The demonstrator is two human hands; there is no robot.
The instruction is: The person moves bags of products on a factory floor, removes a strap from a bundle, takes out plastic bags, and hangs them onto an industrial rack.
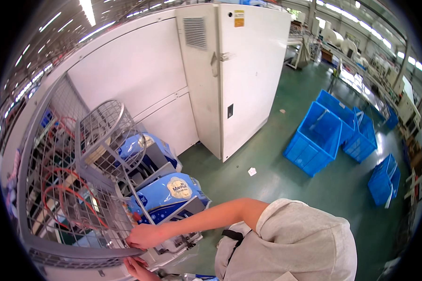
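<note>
Green floor (276,187) bears blue crates (316,140); hands (143,236) grip wire guard (75,187)

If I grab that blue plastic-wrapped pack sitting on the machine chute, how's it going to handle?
The blue pack is bulky with soft, rounded film wrapping, so it's probably light and squashy. The glossy film may be slippery. It lies on a slope, so it might slide.

Single head-worn fisheye, steeply downward, close overhead.

Grey metal wire mesh guard (75,187); glossy blue plastic-film packs (166,194); matt white painted metal cabinet (248,79); blue plastic crates (316,138).
</note>
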